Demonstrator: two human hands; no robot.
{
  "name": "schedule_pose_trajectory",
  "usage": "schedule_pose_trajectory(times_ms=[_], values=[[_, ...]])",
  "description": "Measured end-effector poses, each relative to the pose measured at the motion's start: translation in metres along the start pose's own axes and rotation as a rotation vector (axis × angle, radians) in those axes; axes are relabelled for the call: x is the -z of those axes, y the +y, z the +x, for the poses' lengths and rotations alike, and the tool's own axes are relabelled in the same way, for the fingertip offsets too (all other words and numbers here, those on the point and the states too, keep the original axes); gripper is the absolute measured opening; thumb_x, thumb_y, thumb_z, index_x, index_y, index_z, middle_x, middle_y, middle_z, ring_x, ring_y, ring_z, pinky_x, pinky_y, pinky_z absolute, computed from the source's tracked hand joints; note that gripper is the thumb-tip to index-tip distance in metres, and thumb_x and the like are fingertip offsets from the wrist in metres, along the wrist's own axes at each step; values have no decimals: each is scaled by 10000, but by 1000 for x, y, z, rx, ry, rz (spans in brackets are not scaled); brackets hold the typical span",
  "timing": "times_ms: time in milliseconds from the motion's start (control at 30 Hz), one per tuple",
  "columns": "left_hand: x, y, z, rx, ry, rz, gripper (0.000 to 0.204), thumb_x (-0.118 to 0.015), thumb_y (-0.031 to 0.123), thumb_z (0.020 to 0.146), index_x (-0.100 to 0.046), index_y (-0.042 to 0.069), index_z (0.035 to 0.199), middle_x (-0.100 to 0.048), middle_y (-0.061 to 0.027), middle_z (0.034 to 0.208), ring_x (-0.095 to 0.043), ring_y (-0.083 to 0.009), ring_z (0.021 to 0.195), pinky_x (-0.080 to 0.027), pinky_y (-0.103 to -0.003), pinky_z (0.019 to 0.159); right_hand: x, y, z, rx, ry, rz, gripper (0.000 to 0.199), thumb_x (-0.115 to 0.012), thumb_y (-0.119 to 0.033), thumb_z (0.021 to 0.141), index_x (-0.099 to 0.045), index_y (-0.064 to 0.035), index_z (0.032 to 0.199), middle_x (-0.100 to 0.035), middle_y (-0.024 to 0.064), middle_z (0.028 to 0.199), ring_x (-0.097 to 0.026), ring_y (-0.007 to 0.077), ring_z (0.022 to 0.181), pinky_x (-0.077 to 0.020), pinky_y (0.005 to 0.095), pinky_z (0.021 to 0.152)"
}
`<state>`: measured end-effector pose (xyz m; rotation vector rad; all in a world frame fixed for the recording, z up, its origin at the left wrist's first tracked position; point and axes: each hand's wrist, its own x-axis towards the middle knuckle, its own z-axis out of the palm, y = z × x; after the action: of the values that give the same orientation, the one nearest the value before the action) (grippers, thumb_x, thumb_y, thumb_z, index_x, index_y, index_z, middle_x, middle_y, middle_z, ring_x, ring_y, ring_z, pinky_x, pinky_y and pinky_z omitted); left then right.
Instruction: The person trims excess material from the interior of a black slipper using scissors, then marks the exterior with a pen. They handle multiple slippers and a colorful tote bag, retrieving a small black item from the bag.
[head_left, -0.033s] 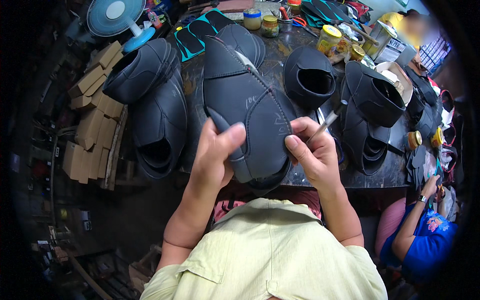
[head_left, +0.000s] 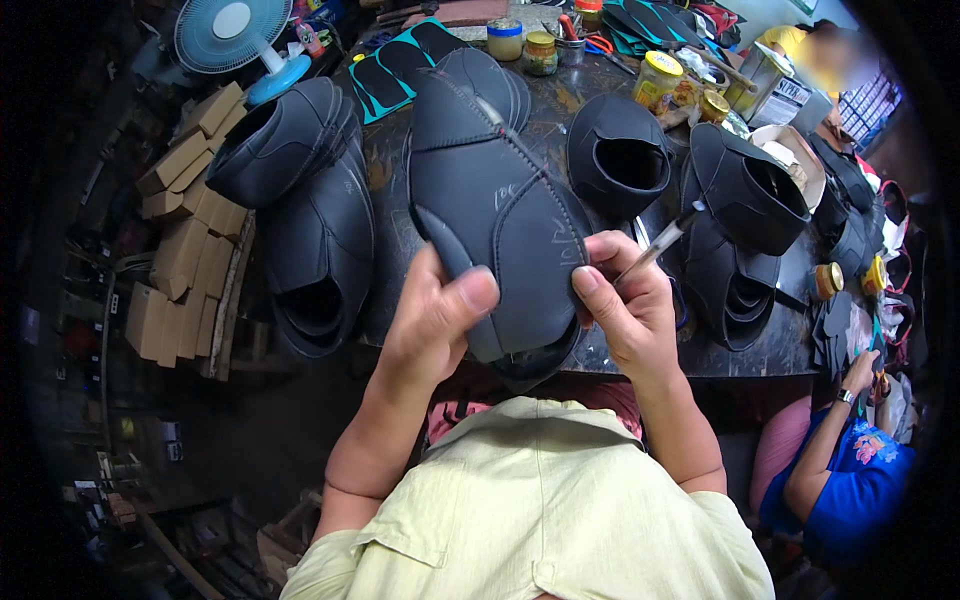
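At far left, cardboard boxes (head_left: 185, 255) are stacked beside a dark surface (head_left: 770, 350) carrying black shoe uppers (head_left: 300, 190). The left hand (head_left: 435, 315) has its grip closed on the lower left edge of a black stitched shoe upper (head_left: 495, 205), raised above the surface's near edge, thumb pressed on top. The right hand (head_left: 625, 305) pinches the opposite edge while also holding a thin silver pen (head_left: 660, 243). To mark cleanly, I judge the upper should be kept taut and steady. At right, a co-worker's arm (head_left: 825, 430) shows.
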<state>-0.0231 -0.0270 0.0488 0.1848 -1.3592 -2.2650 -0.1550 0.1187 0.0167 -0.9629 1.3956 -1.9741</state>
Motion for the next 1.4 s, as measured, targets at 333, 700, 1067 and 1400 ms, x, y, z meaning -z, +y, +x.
schedule_pose_trajectory(times_ms=[333, 700, 1067, 1400], values=[[32, 47, -13, 75, -130, 381, 450, -686, 110, 959, -556, -75, 1348, -676, -122, 1238, -620, -164, 1132, -494, -316, 1013, -2, -12, 2, 190, -92, -168, 329, -502, -279, 1076, -676, 0, 1074, -643, 94, 1028, -595, 112, 765, -479, 253, 632], [57, 55, -12, 273, -266, 301, 478, -700, 140, 936, -564, -89, 1334, -691, -111, 1196, -634, -143, 1074, -506, -296, 981, -21, -46, 27, 253, -345, -63, 192, -751, 156, 805, -646, 57, 932, -660, 108, 955, -710, 214, 988, -606, 333, 817], [72, 49, -10, 303, -263, 332, 462, -716, 132, 919, -581, -98, 1296, -700, -111, 1151, -650, -136, 1018, -534, -291, 940, -21, -24, 39, 299, -423, -299, 178, -798, 43, 813, -642, 25, 896, -717, 124, 876, -722, 254, 930, -571, 414, 907], [74, 45, -7, 279, -298, 334, 444, -713, 128, 916, -589, -98, 1277, -700, -111, 1130, -651, -136, 1009, -538, -287, 927, -20, -18, 41, 401, -424, -379, 198, -814, 21, 808, -651, -11, 917, -724, 85, 864, -742, 211, 878, -586, 320, 793]])
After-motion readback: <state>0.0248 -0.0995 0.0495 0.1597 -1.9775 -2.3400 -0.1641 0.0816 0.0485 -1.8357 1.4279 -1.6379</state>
